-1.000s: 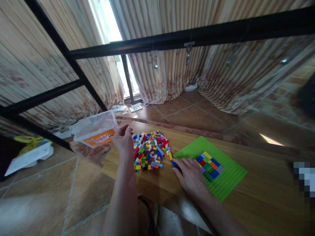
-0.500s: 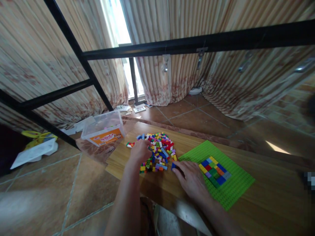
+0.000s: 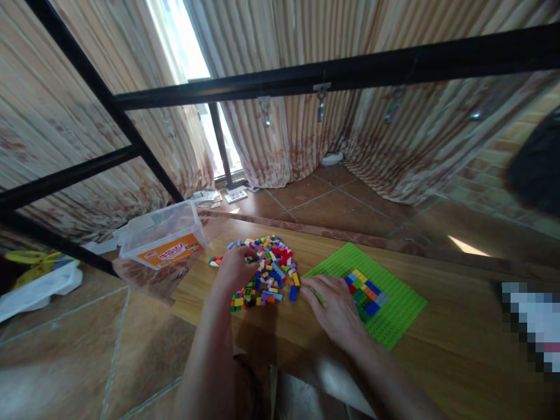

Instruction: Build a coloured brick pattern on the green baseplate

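My left hand [image 3: 238,267] reaches over the left part of a pile of coloured toy bricks [image 3: 277,269], its fingers curled together and pointing down. What they pinch, if anything, is hidden. My right hand [image 3: 332,303] rests at the left side of a green baseplate [image 3: 394,309], partly covering it. Its thumb and fingers are apart, with green showing between them and no brick visible there. On the plate sits a flat patch of joined bricks [image 3: 367,291] in several colours, partly behind this hand. A blue brick [image 3: 293,293] lies between the pile and my right fingertips.
The wooden table [image 3: 464,338] carries the pile and the baseplate. Beyond its left end stands a clear plastic box [image 3: 164,233] with an orange label. A black metal frame [image 3: 245,90] crosses in front of striped curtains [image 3: 289,140]. A pixelated patch lies at far right.
My right hand has come away from the blue brick and moved right, onto the baseplate's edge. My left hand stays over the pile. The whole view has shifted, so things appear further left.
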{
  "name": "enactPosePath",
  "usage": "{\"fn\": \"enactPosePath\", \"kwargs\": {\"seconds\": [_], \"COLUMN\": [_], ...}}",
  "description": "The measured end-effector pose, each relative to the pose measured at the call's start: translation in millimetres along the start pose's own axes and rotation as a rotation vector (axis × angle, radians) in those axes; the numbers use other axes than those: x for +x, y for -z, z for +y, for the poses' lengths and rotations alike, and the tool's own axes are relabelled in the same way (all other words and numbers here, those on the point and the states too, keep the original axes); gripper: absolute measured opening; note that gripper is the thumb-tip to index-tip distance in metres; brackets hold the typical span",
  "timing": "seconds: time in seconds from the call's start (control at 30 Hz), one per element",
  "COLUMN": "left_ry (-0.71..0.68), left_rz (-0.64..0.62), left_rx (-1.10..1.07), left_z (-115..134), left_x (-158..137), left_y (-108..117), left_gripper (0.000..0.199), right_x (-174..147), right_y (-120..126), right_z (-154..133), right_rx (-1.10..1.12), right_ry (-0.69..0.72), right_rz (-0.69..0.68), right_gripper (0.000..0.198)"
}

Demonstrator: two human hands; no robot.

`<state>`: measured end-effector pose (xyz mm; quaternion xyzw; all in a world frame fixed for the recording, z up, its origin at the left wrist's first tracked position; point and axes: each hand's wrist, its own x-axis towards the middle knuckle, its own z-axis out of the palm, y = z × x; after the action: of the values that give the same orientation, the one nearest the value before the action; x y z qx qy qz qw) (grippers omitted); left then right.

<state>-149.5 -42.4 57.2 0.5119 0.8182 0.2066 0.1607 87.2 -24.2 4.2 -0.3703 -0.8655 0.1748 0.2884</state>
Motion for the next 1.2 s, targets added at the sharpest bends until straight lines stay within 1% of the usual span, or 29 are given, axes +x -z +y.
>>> {"fn": "enactPosePath", "kwargs": {"seconds": [0.07, 0.13, 0.2, 0.27, 0.37, 0.47, 0.57, 0.7, 0.8, 0.93, 1.0, 1.07, 1.13, 1.2], "left_ry": [-0.072, -0.138, -0.159, -0.130, -0.055, -0.029, -0.049, -0.058, -0.077, -0.110, -0.171, -0.257, -0.320, -0.336], "left_rz": [-0.053, -0.175, -0.308, -0.392, -0.466, -0.561, -0.611, -0.603, -0.583, -0.477, -0.420, -0.343, -0.274, -0.241], "left_rx": [-0.275, -0.551, -0.759, -0.889, -1.026, -1.104, -1.108, -1.104, -1.072, -0.935, -0.831, -0.691, -0.542, -0.432], "left_z": [8.2, 19.5, 32.6, 46.3, 65.0, 79.5, 90.4, 104.3, 114.7, 120.9, 119.5, 116.7, 114.6, 113.9], "left_x": [-3.2, -6.9, -10.4, -13.9, -19.5, -24.8, -28.6, -31.0, -31.1, -27.3, -23.9, -21.0, -19.5, -19.7], "left_y": [1.1, -3.2, -12.9, -26.0, -45.5, -60.0, -70.9, -86.0, -97.6, -108.0, -110.4, -111.7, -112.6, -113.6], "left_gripper": [0.022, 0.025, 0.029, 0.033, 0.036, 0.036, 0.032, 0.029, 0.022, 0.012, 0.010, 0.010, 0.012, 0.014], "right_x": [1.8, 3.1, 3.8, 3.8, 2.6, -0.2, -4.3, -10.5, -15.5, -26.0, -32.7, -38.7, -42.6, -44.2], "right_y": [5.3, 11.3, 18.3, 26.1, 37.8, 47.7, 54.8, 61.9, 69.9, 88.7, 97.9, 103.2, 102.9, 98.0], "right_z": [2.5, 4.9, 6.9, 8.4, 11.5, 16.6, 22.9, 32.8, 44.1, 67.1, 78.2, 84.9, 85.9, 82.8], "right_rx": [0.023, 0.052, 0.094, 0.140, 0.171, 0.154, 0.122, 0.043, 0.020, 0.063, 0.059, 0.044, 0.046, 0.064], "right_ry": [-0.018, -0.044, -0.067, -0.079, -0.103, -0.133, -0.130, -0.135, -0.179, -0.330, -0.419, -0.488, -0.516, -0.502], "right_rz": [0.043, 0.092, 0.126, 0.132, 0.117, 0.113, 0.113, 0.121, 0.136, 0.148, 0.147, 0.118, 0.072, 0.029], "right_gripper": [0.018, 0.018, 0.019, 0.024, 0.035, 0.033, 0.025, 0.024, 0.022, 0.023, 0.026, 0.028, 0.030, 0.029]}}
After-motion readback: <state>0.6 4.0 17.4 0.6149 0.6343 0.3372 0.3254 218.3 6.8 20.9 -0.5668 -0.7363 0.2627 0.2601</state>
